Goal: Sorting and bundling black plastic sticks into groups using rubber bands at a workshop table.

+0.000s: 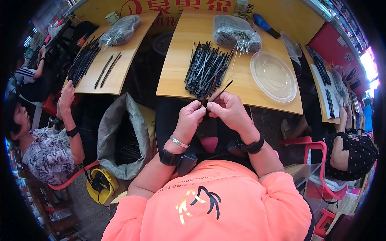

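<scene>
My left hand [188,122] and my right hand [231,112] meet just off the near edge of the wooden table [171,82]. Fingertips on both sides are pinched on thin black strips [222,90], which look like cable ties; one tip sticks up past my right fingers. Where the strips meet between my hands is too small to make out. Beyond my fingers lies a loose pile of black strips [206,66]. Behind that pile sits a clear bag [236,34] of thin grey wires, some poking out. A round clear plastic lid [274,76] lies to the right.
A blue-and-black tool [265,25] and a jar [241,8] stand at the back. An open grey sack [105,132] with dark strips inside and a yellow container [101,185] are on my left. People sit at a left table [116,82] and a right table [326,114].
</scene>
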`<action>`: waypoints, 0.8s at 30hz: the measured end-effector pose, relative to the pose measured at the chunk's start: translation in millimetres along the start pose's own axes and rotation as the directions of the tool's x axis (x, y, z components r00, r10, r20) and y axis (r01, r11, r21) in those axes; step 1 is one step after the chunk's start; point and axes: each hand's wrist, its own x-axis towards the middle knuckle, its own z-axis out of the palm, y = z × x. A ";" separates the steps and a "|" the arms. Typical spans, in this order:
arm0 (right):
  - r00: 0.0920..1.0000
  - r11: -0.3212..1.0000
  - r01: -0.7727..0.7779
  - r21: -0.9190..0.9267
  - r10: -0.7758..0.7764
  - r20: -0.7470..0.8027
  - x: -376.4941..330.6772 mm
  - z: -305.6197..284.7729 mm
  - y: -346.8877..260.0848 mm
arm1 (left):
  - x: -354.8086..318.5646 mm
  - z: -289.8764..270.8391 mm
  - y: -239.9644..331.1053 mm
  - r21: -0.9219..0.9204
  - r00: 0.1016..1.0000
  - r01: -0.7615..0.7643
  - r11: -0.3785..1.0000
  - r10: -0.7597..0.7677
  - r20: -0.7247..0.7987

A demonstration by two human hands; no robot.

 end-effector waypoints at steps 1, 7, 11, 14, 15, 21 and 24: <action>0.999 1.000 0.020 -0.013 -0.021 -0.047 0.1 1.8 1.7 | -0.2 0.6 -0.2 0.000 1.000 0.000 1.000 0.000 0.000; 0.975 0.979 0.093 -0.181 -0.127 -0.183 -0.2 13.2 4.7 | 2.1 0.4 -3.0 0.063 0.998 -0.045 0.997 0.047 -0.042; 0.980 0.995 0.054 -0.081 -0.068 -0.188 -0.4 17.7 5.2 | 1.4 -3.9 0.2 -0.012 0.997 0.047 0.999 -0.047 -0.056; 0.993 0.982 -0.105 0.156 0.111 -0.030 4.9 6.8 11.6 | -0.5 -6.5 1.5 -0.081 0.991 0.125 0.989 -0.128 -0.041; 0.994 0.982 -0.104 0.156 0.110 -0.029 5.2 4.1 10.6 | -1.1 -7.3 1.2 -0.106 0.987 0.153 0.982 -0.157 -0.030; 0.992 0.974 -0.129 0.188 0.128 0.018 4.9 0.5 10.1 | -2.8 -6.3 2.2 -0.134 0.989 0.141 0.981 -0.144 -0.015; 0.991 0.971 -0.119 0.209 0.127 -0.029 4.2 0.6 7.4 | -4.8 -5.3 5.7 -0.123 0.989 0.146 0.982 -0.148 -0.009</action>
